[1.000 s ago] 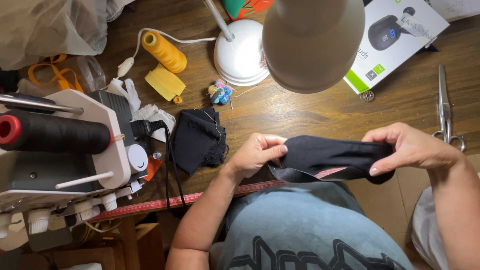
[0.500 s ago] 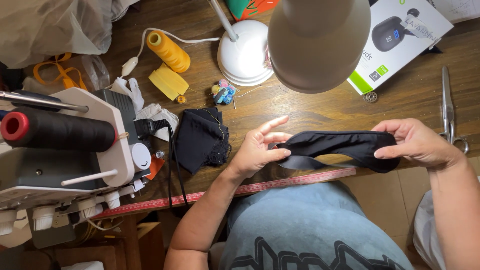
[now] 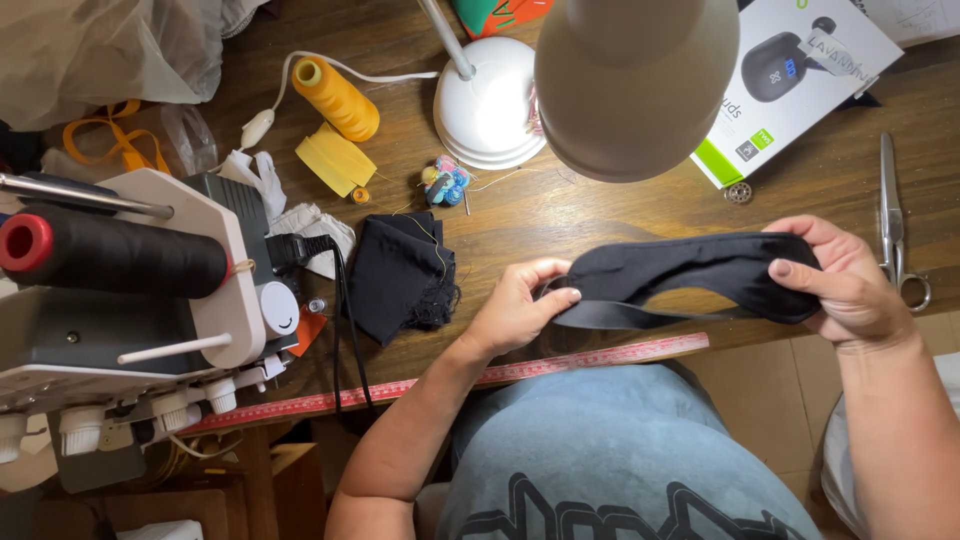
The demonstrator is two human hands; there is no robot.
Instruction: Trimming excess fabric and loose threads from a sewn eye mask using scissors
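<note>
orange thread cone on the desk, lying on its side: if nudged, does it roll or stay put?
The orange thread cone would probably roll, since it lies on its round side on the wooden table. Being tapered, it would likely curve, not run straight. The yellow fabric piece next to it may stop it early.

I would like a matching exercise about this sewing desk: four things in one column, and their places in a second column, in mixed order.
Things:
1. black fabric piece
2. scissors
3. orange thread cone
4. red measuring tape

Places:
A. along the near edge of the table
B. stretched between the left hand and right hand
C. beside the white lamp base
D. on the table, just beyond the right hand

Pairs: 1-B, 2-D, 3-C, 4-A
</note>
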